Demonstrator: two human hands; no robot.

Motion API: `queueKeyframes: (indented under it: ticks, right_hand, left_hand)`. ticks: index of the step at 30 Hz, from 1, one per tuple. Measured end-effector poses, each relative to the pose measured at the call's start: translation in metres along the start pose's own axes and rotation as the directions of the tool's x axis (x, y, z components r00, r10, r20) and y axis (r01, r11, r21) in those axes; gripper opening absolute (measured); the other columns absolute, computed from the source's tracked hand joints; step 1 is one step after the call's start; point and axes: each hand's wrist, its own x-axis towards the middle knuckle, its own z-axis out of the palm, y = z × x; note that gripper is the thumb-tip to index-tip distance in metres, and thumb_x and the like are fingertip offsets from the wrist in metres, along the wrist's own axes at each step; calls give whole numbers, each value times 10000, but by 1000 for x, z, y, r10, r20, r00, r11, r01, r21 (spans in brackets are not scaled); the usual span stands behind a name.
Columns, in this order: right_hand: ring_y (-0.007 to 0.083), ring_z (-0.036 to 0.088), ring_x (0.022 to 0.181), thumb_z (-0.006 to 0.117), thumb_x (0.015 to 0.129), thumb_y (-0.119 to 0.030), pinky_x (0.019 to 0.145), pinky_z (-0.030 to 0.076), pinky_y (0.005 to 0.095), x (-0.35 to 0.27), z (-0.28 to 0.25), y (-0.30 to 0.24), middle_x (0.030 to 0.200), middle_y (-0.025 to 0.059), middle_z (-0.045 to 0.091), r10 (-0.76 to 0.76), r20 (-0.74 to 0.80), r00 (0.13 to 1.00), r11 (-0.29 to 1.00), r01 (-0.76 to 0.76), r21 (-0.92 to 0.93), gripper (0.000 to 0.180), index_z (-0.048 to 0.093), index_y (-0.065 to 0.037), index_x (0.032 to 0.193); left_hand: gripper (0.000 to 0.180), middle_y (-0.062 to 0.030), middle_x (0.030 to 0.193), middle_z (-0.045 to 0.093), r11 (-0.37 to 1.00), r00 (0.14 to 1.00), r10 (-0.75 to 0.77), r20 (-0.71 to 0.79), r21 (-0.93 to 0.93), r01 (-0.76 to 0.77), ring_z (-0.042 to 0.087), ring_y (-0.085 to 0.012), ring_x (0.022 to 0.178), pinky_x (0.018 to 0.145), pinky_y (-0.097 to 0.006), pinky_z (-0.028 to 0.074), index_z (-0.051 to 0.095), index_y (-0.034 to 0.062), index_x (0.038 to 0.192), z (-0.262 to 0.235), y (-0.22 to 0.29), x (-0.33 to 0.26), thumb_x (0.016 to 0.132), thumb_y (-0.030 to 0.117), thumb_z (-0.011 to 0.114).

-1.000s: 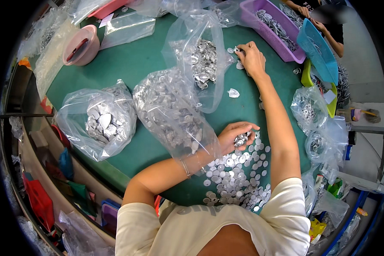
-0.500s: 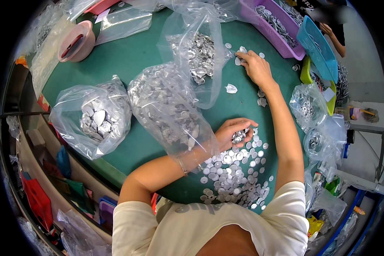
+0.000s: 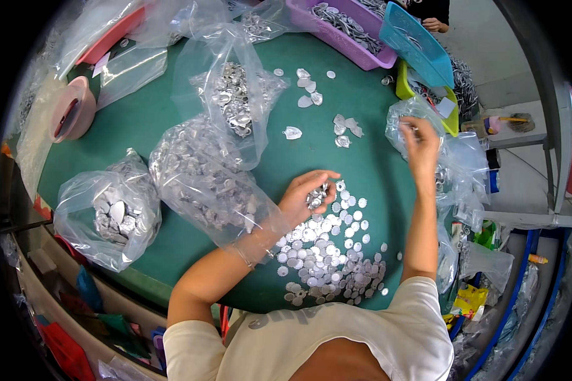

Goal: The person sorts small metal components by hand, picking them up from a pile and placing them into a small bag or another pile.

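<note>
Cupped in the left hand (image 3: 308, 195) is a small clutch of silvery scalloped metal discs (image 3: 316, 195), the fingers curled loosely round them with the palm turned up. That hand hovers just above the far edge of a wide spread of the same flat round discs (image 3: 327, 254), which lie loose on the green table (image 3: 368, 184) right in front of the person's chest.

Farther out, the right hand (image 3: 419, 143) is stretched forward to the right side of the table, its fingers pinched together at the mouth of a crumpled clear plastic bag (image 3: 408, 120); whether anything is held between the fingertips is too small to tell.

Between the two hands and beyond lie a few scattered silver leaf-shaped pieces (image 3: 344, 130) on the bare green surface. To the left of the left forearm, touching it, sits a large clear bag full of small metal parts (image 3: 203, 181), with a second, taller bag of shiny pieces (image 3: 232, 101) behind it and a third bag holding bigger oval pieces (image 3: 111, 213) near the table's left edge. A pink bowl (image 3: 73, 108) stands at the far left. At the far side are a purple bin of metal parts (image 3: 343, 28), a blue tray (image 3: 416, 41) leaning across it, and another person's hand (image 3: 433, 24) just behind.
</note>
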Motion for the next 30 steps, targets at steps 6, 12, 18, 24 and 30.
queueKeyframes:
  ticks: [6,12,18,24,30]
  right_hand:
    - [251,591,698,603,795,-92,595,450,339,-4,-32,24,763,156,561,-197,-88,976,800,108,-590,146,628,-35,927]
    - [316,545,672,571,810,-90,609,427,380,20,62,-17,797,143,566,-22,289,957,1000,25,-8,216,622,-70,1019]
    - [285,585,892,522,846,-134,741,470,369,75,164,-26,1073,56,586,-262,211,942,948,292,-124,216,612,-91,1037]
    - [282,601,865,565,801,-119,730,477,364,58,150,-19,988,73,625,-374,418,828,924,373,88,176,642,-69,951]
    - [302,595,819,596,786,-132,708,472,384,90,182,-37,992,66,592,-385,275,881,914,406,-22,219,633,-120,1002]
  left_hand:
    - [282,-71,815,524,1000,1000,-14,-19,24,14,486,-115,673,449,-215,333,522,5,1083,1,3,-1,925,223,436]
    - [270,-68,830,522,1000,1000,-29,-9,-12,29,486,-113,684,455,-210,330,527,14,1087,-2,2,-4,926,212,438]
    - [264,-68,831,516,999,999,-35,-22,3,35,487,-114,684,456,-207,345,542,19,1080,0,1,-3,928,207,437]
    - [268,-76,800,505,1000,1000,-15,-11,6,15,466,-114,657,450,-210,353,544,13,1085,-2,-2,-4,929,200,431]
    - [269,-77,781,501,1000,999,-20,-32,18,21,454,-112,635,454,-205,357,549,17,1074,2,1,-5,935,206,417]
